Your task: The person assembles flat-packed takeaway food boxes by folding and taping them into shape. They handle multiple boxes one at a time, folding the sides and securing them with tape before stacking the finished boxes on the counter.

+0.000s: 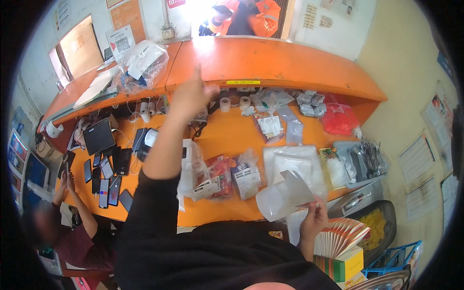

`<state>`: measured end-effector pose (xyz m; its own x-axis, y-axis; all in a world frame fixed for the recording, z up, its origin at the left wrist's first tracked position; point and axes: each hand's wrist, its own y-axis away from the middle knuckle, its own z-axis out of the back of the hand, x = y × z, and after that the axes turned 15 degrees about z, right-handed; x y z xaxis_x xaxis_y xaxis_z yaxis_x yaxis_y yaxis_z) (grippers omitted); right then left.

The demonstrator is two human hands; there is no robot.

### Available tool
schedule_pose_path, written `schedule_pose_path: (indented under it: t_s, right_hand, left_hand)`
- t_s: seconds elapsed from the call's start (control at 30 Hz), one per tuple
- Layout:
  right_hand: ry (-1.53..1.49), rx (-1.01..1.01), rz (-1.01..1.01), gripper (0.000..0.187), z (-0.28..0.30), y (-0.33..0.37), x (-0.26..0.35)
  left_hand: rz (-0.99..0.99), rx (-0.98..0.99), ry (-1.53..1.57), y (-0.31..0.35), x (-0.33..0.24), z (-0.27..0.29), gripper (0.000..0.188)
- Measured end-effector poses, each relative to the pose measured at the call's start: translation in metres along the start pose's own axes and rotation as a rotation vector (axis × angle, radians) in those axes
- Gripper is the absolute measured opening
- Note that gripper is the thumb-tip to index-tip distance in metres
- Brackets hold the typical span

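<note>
Here, left hand (189, 96) raised over the orange desk (232, 130), forefinger stretched toward the upper counter (270, 63), holding nothing. Right hand (314, 218) low at the near edge, pinching a clear plastic bag (284, 195) by its corner, bag lifted off the desk and tilted. Just beyond, packaged goods in plastic (227, 176) lying flat. Far left, a row of phones (104, 176) beside a seated person's hands (65, 181). Behind the counter, a person in an orange jacket (251, 17).
</note>
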<state>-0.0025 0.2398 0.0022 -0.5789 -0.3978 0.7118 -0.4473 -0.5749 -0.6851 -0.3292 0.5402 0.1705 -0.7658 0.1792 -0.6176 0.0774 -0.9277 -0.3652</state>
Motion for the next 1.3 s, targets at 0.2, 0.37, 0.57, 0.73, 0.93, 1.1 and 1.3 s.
schedule_pose_path:
  t_s: [0.2,0.37,0.57,0.73,0.93,1.1,1.3]
  right_hand:
    - [0.006,-0.018,-0.021,0.019,-0.003,-0.002,0.0]
    - [0.022,-0.017,0.087,0.021,-0.001,0.009,-0.007]
    - [0.061,0.001,-0.119,0.018,0.011,0.024,-0.013]
    - [0.132,0.089,-0.023,0.021,0.009,0.023,-0.016]
    - [-0.056,0.089,-0.059,0.021,-0.008,0.008,-0.005]
    - [-0.022,0.086,-0.037,0.021,-0.015,0.002,0.004]
    - [-0.023,0.033,-0.021,0.02,-0.006,0.007,-0.006]
  left_hand:
    - [-0.023,0.169,0.209,-0.073,-0.129,0.063,0.083]
    - [-0.326,0.33,-0.1,-0.011,-0.108,0.01,0.034]
    - [-0.272,0.887,-0.745,0.137,0.068,-0.102,0.062]
    - [-0.168,0.979,-0.62,0.216,0.153,-0.133,0.076]
    - [0.065,0.686,-0.304,0.219,0.136,-0.161,0.071]
    - [0.15,0.512,-0.121,0.221,0.12,-0.172,0.071]
    - [0.281,0.72,-0.055,0.186,0.13,-0.186,0.057]
